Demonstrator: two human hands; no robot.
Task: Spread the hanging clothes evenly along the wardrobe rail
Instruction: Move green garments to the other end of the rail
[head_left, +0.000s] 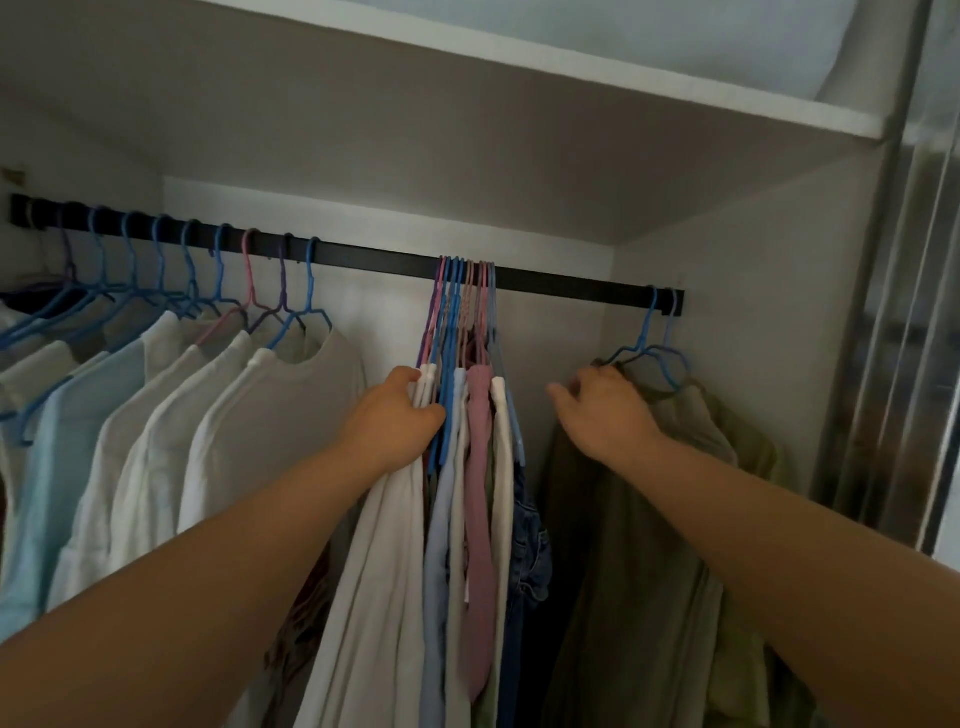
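Note:
A black rail (374, 255) runs across the wardrobe. On its left, several pale shirts (171, 415) hang spaced apart on blue, pink and purple hangers. In the middle, a tight bunch of garments (478, 467) hangs with its hooks pressed together. At the far right hang two olive-green garments (691, 441) on blue hangers. My left hand (397, 415) grips the left side of the bunch at the shoulders, thumb in front. My right hand (605, 410) rests on the shoulder of the nearer olive garment, fingers loosely spread toward the bunch.
A white shelf (571, 67) sits above the rail. The wardrobe's right wall (753, 312) stands just past the olive garments, with a sliding door frame (893, 312) beyond it. Bare rail shows on either side of the bunch.

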